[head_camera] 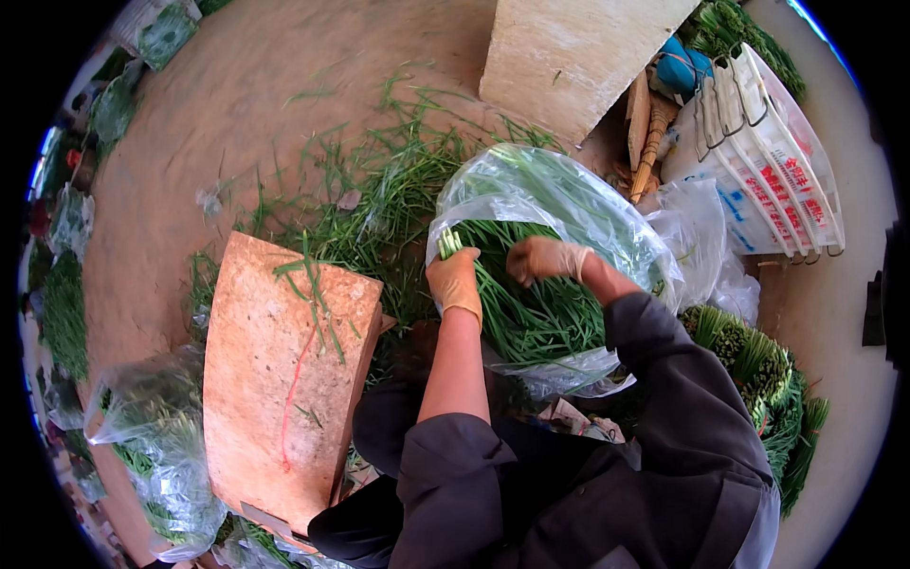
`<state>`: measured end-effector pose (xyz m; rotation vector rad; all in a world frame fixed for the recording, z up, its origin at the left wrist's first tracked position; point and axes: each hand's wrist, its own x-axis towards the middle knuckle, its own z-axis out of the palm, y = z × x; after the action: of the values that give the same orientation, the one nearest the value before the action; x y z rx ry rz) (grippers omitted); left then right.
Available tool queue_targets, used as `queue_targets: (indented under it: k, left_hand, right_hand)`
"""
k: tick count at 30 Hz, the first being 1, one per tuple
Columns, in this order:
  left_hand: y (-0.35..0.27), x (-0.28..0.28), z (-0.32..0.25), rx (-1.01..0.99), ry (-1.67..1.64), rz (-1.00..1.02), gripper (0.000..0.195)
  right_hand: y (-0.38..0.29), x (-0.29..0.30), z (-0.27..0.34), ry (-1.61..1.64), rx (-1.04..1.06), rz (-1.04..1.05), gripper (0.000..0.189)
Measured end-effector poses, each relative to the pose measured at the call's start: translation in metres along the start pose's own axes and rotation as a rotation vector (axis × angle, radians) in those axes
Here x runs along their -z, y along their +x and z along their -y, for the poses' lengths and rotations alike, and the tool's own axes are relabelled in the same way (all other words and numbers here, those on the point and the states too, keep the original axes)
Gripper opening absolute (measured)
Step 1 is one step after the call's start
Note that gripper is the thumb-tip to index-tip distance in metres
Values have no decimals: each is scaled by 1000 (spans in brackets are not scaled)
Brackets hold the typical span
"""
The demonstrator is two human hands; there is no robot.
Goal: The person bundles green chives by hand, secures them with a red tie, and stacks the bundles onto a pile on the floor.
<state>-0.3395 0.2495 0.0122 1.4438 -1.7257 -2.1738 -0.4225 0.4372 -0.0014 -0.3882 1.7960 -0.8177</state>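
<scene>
Both hands wear thin, translucent gloves. My left hand [455, 284] is closed around a small bunch of green leafy stalks [449, 242], their pale cut ends pointing up past the fingers. To its right, my right hand [544, 261] hovers over the mouth of a large clear plastic bag [569, 188], its fingers curled and slightly blurred; whether they grip a stalk cannot be told. Long green leaves [540, 320] fill the bag beneath both hands. Left of the bag, a wooden board [277, 384] carries a few loose leaves and a thin red string [293, 405].
Loose green leaves [384, 192] litter the floor beyond the board. A pale slab [569, 64] lies at the top. White plastic crates [768, 171] stand at right, above tied green bundles [746, 355]. Another filled plastic bag [167, 448] sits at lower left.
</scene>
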Motion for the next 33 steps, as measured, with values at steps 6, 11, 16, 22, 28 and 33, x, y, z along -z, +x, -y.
queue_targets:
  k: [6,11,16,22,28,33]
  left_hand:
    - [6,-13,3,85,-23,133,47]
    - [14,1,0,96,-58,238,41]
    - [10,-7,0,-6,-90,244,27]
    - [14,-1,1,-1,-105,215,25]
    - [9,-13,2,-37,-76,216,18]
    - [13,-10,5,-18,-113,219,19]
  right_hand:
    - [49,99,24,-166,-86,-530,28]
    - [50,107,79,-756,388,-979,49]
    - [40,132,68,-891,423,-790,66]
    - [32,139,20,-546,175,-667,56]
    - [29,123,-14,-651,103,-848,67]
    - [42,124,-4,-750,-178,-903,58]
